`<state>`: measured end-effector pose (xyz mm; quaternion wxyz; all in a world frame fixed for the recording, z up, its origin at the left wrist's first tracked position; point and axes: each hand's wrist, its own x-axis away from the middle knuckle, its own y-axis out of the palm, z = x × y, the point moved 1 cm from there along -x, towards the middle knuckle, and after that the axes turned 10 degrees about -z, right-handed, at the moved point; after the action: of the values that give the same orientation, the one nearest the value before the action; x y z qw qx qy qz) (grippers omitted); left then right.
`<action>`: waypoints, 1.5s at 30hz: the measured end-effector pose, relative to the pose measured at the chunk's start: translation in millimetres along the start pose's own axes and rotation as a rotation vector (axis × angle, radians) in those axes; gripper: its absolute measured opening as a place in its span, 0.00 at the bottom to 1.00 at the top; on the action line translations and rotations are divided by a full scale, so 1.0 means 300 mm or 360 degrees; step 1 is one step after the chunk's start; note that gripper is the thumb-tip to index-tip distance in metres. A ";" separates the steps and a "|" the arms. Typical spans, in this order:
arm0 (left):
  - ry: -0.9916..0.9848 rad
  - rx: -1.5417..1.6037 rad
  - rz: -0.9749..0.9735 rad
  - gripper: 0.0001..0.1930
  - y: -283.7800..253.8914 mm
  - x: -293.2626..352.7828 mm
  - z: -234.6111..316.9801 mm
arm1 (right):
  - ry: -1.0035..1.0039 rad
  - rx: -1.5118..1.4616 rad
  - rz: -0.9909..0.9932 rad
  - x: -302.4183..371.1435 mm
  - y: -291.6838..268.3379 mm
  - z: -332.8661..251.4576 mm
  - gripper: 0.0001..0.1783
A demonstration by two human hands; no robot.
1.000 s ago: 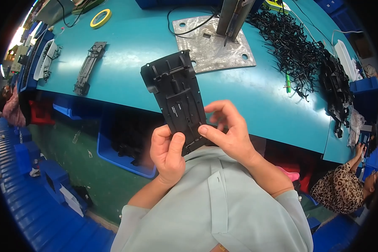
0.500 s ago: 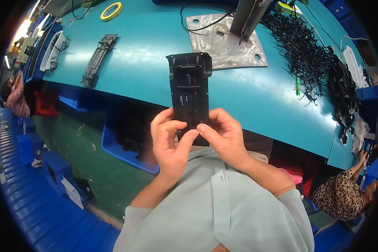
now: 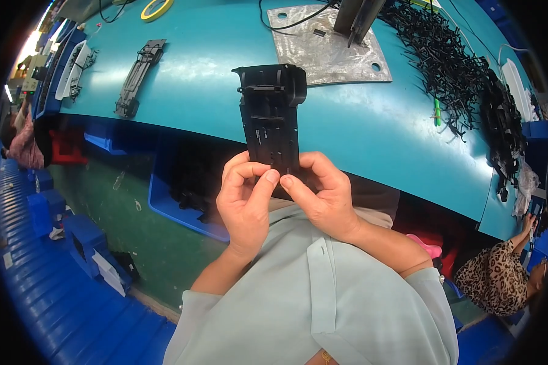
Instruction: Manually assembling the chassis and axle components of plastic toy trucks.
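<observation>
Turquoise tabletop (image 3: 377,134) is spreading out beyond my grip, its near edge running behind the thing I am holding. My left hand (image 3: 243,204) and right hand (image 3: 326,198) are closing on the near end of a black plastic panel (image 3: 268,131), fingers curling around its sides and thumbs almost meeting. Whether the thumbs are also pinching something small there, I cannot tell. The panel is reaching away from my grip with its ribbed face showing, and its far end is standing clear of the table.

As for progress, I am judging this piece to be partway through handling: it is in both hands, but not yet set down. Whether anything is already fitted to it, I cannot make out.

Below and left of my grip, a blue bin (image 3: 176,215) is holding dark pieces. Farther out to the left, a long dark frame (image 3: 139,82) is lying apart on the table. Ahead and slightly right, a metal base (image 3: 332,58) is carrying an upright post (image 3: 358,17). Far right of my grip, a tangled heap of thin black pieces (image 3: 441,64) is lying loose, so plenty of those are sitting unused, with a green pen (image 3: 437,112) at its edge.
</observation>
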<state>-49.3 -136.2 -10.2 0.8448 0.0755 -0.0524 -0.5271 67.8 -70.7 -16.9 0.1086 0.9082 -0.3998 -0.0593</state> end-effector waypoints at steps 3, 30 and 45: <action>0.0064 -0.0064 0.0033 0.05 0.003 0.010 -0.012 | 0.0025 0.0092 -0.0011 0.002 -0.001 -0.002 0.07; 0.0010 0.0121 -0.0026 0.03 -0.014 -0.010 -0.023 | -0.0092 0.0300 -0.0005 -0.007 0.005 -0.009 0.09; -0.0543 0.0688 -0.0510 0.12 -0.114 -0.018 -0.011 | 0.0488 -0.0403 -0.0182 -0.043 -0.080 -0.039 0.06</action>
<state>-81.3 -146.0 -19.6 0.6944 0.1711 -0.2916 -0.6352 78.5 -43.7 -11.3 0.2780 0.9070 -0.3156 0.0239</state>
